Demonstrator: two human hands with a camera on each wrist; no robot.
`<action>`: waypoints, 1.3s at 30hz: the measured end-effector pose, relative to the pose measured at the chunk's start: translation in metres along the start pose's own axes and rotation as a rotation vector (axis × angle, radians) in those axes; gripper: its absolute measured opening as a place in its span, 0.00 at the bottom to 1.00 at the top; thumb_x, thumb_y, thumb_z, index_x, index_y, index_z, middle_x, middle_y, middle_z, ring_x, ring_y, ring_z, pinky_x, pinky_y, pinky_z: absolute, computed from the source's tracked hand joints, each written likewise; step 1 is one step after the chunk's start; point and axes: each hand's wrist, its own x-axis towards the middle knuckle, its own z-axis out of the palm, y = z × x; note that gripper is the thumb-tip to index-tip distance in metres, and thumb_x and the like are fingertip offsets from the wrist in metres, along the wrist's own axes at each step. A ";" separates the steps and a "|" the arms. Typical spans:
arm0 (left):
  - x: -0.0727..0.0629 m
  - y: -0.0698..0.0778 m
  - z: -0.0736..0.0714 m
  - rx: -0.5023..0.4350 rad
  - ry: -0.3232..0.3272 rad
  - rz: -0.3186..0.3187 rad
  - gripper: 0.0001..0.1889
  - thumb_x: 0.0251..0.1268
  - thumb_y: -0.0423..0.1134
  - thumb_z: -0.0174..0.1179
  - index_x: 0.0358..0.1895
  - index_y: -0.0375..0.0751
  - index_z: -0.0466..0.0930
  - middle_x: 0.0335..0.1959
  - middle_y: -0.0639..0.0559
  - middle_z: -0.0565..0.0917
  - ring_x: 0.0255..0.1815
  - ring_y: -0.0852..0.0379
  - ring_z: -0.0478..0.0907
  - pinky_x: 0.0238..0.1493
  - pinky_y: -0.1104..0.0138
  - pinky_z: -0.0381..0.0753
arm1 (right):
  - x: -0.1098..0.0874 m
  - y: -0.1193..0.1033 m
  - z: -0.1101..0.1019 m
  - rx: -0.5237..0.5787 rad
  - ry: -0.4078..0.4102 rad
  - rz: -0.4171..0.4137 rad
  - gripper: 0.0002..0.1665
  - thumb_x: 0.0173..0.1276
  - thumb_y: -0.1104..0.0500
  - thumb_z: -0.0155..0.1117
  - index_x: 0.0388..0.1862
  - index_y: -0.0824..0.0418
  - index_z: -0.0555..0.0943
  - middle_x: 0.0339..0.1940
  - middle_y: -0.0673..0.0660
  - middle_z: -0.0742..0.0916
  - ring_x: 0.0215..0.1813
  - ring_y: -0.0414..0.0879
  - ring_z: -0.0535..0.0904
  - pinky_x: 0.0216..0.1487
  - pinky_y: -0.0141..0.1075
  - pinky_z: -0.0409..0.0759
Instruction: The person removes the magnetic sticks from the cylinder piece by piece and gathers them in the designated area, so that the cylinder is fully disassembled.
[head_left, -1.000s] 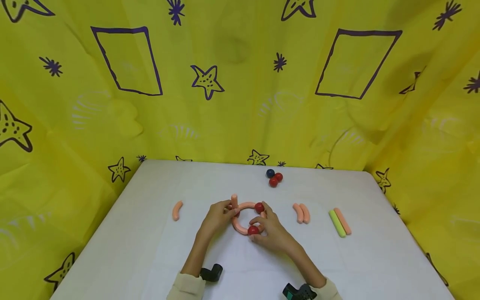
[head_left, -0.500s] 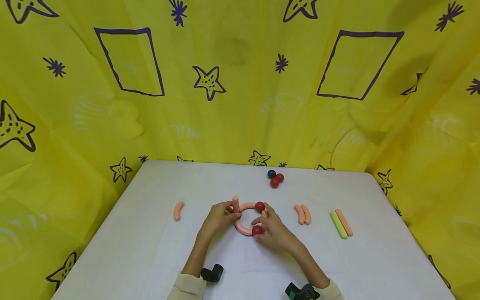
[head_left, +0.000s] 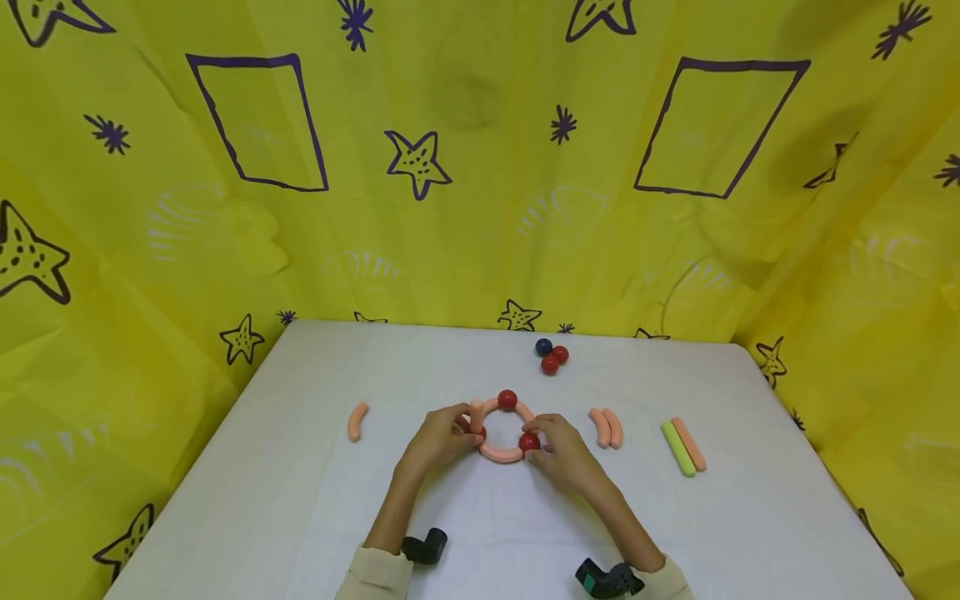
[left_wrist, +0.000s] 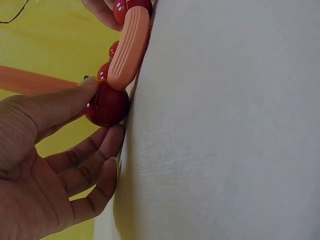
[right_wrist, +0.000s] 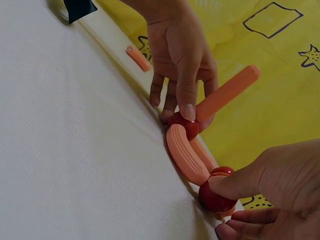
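Observation:
In the head view, a ring of curved orange rods [head_left: 501, 456] joined by red balls lies on the white table. A straight orange rod [right_wrist: 230, 92] stands up from the ring's left ball. My left hand [head_left: 441, 435] pinches that red ball [left_wrist: 107, 106], thumb on top and fingers beneath. On the ring's lower right, my right hand [head_left: 568, 457] grips another red ball [right_wrist: 218, 197] between thumb and fingers. A third red ball [head_left: 507, 400] sits at the far side of the ring, untouched by either hand.
Two red balls and a dark blue ball [head_left: 543, 347] sit together at the back. Two curved orange rods [head_left: 606, 427] lie right of the ring, and a green rod [head_left: 678, 448] beside an orange one farther right. A single curved rod [head_left: 357, 422] lies left. Yellow cloth [head_left: 480, 233] surrounds the table.
The ring has turned counterclockwise: its upper-right ball is now at the top and its bottom ball at the lower right. My right hand has shifted slightly right; the left has barely moved.

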 end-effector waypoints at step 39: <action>0.000 0.001 0.000 0.032 -0.111 0.033 0.10 0.53 0.35 0.72 0.37 0.42 0.84 0.26 0.52 0.83 0.28 0.64 0.75 0.32 0.72 0.73 | 0.014 -0.047 0.030 0.111 0.154 -0.292 0.10 0.59 0.62 0.73 0.37 0.56 0.81 0.38 0.49 0.86 0.43 0.45 0.85 0.45 0.38 0.84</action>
